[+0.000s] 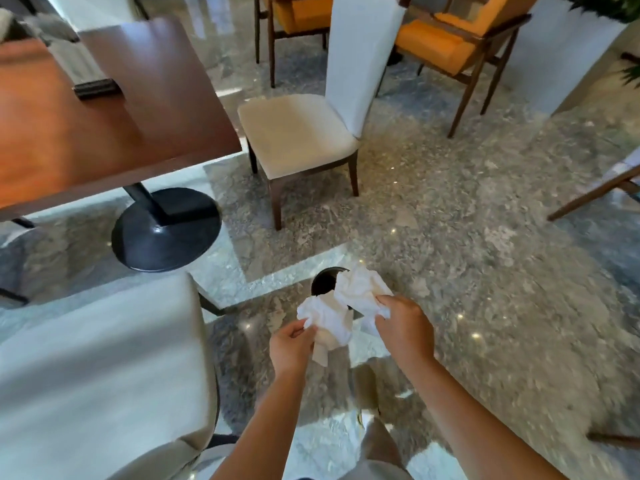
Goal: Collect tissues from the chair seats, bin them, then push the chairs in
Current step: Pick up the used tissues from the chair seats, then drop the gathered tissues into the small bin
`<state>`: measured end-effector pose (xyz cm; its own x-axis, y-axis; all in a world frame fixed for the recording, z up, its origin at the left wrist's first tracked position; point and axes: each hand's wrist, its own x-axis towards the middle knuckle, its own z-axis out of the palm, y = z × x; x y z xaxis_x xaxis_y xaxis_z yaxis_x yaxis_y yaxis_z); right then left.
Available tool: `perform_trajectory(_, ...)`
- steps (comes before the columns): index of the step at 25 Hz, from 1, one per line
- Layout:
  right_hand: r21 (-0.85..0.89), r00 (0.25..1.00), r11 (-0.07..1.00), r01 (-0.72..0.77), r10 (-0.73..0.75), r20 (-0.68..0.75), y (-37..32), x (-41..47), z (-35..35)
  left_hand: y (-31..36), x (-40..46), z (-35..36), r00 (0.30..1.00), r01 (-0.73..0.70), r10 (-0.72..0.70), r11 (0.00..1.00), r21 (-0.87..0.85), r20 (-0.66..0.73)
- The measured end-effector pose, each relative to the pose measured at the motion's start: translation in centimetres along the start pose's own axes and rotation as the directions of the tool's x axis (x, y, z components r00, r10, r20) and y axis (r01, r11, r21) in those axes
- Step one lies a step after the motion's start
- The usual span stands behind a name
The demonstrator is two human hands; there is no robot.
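My left hand (291, 348) grips a crumpled white tissue (327, 322). A second crumpled tissue (362, 289) is pinched in my right hand (403, 327). Both tissues hang just above a small round black bin (323, 280) on the floor, which they mostly cover. A cream chair (294, 133) with a tall white back stands pulled out from the wooden table (79, 133), its seat bare. Another pale chair back (100, 368) fills the lower left, right beside me.
The table rests on a black round pedestal base (166, 230). Orange armchairs (446, 46) with dark wooden frames stand at the back. A chair leg (595, 192) juts in at the right edge. A white planter (568, 53) sits far right. Polished marble floor all around.
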<state>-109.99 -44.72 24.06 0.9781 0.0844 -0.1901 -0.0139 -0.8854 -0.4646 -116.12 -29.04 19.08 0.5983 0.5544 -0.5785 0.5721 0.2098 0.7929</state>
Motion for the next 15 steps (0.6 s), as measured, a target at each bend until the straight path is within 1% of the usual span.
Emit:
perform_trajectory(2,-0.009,0.999,1.000,0.022,-0.021,0.050,1.1,6.4,1.7,0.7,4.6,3.2,0.998,0.030,-0.027,0.999,0.037,-0.060)
perform_trajectory(4,-0.027,0.994,0.999,0.030,-0.027,0.107,2.0,12.7,4.0,1.0,10.0,6.0,0.995,0.055,-0.052,0.998,0.038,-0.083)
perform_trajectory(7,-0.062,0.982,0.998,0.022,-0.010,0.187,3.1,19.9,8.5,0.5,17.1,9.0,0.993,0.069,-0.056,0.990,0.125,-0.107)
perform_trajectory(11,-0.115,0.971,0.992,0.043,-0.014,0.241,5.5,27.3,17.3,-3.2,26.2,12.5,0.995,-0.071,0.089,0.928,0.366,-0.033)
perform_trajectory(13,-0.134,0.964,0.991,0.029,0.008,0.267,7.7,30.3,22.4,-6.8,30.8,14.3,0.988,-0.147,0.155,0.865,0.479,0.024)
perform_trajectory(15,-0.159,0.954,0.987,-0.001,0.049,0.295,10.6,32.6,27.6,-10.7,35.3,16.4,0.972,-0.232,0.206,0.789,0.568,0.111)
